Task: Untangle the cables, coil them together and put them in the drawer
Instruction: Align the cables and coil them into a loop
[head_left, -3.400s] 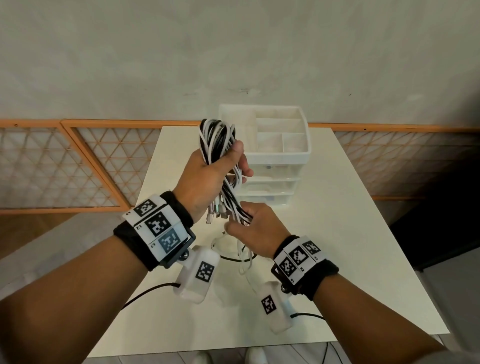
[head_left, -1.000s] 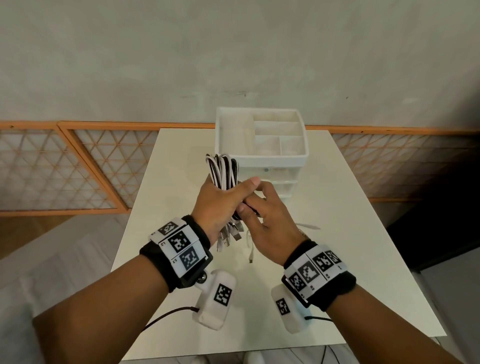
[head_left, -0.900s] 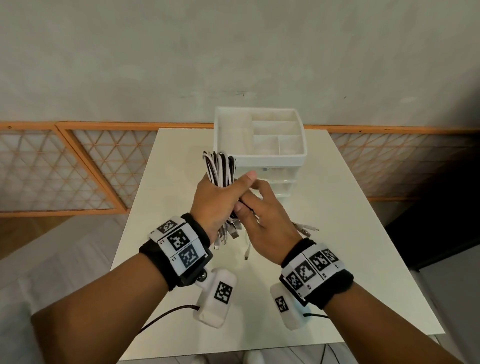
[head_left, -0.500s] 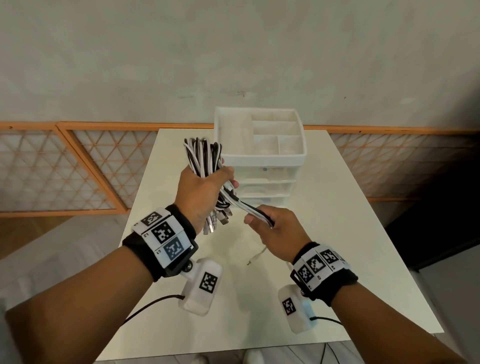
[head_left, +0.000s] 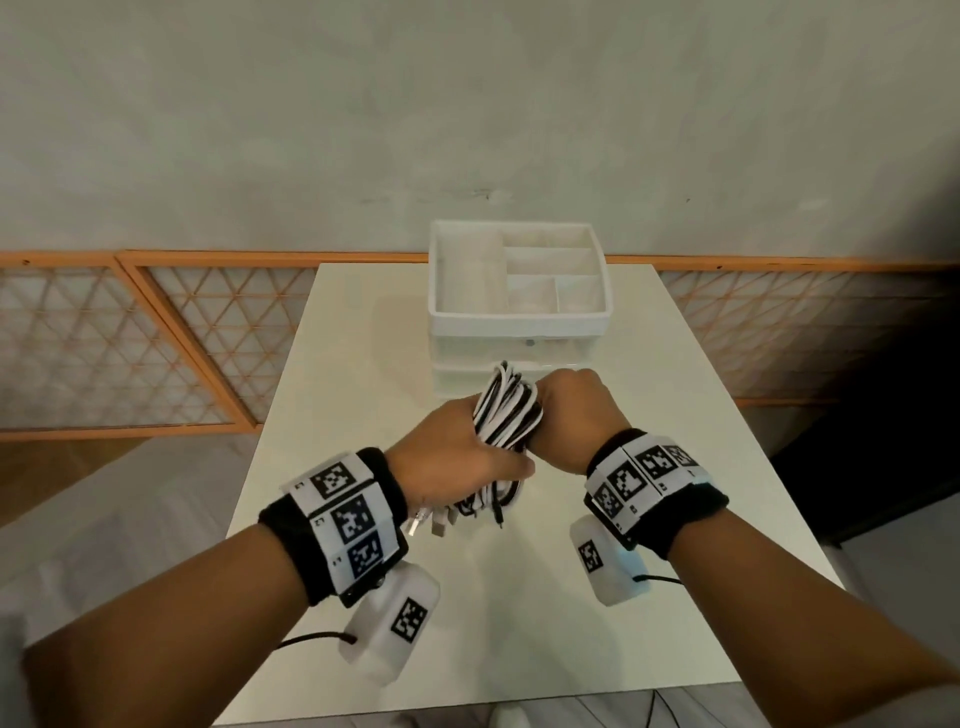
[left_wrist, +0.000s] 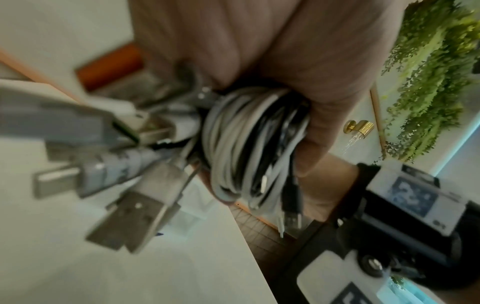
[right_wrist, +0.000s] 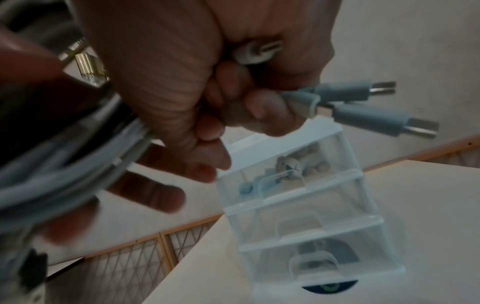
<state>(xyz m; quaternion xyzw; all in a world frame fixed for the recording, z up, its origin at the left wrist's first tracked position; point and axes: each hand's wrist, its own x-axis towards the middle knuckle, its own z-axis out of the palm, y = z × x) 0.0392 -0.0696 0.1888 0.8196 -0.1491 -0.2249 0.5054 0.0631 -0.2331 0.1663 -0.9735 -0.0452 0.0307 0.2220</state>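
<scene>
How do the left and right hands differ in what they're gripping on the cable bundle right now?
Left hand wraps the middle of the cable bundle, fingers curled round the black and white loops; right hand pinches only loose plug ends. In the head view the left hand sits nearer the person, with USB plugs dangling below it; the right hand sits nearer the drawer unit. Both hold the same bundle above the table.

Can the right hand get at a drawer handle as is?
Probably not yet. The right hand is curled round cable ends, and the left hand grips the cable bundle. The drawer unit itself stands unobstructed just beyond.
</scene>
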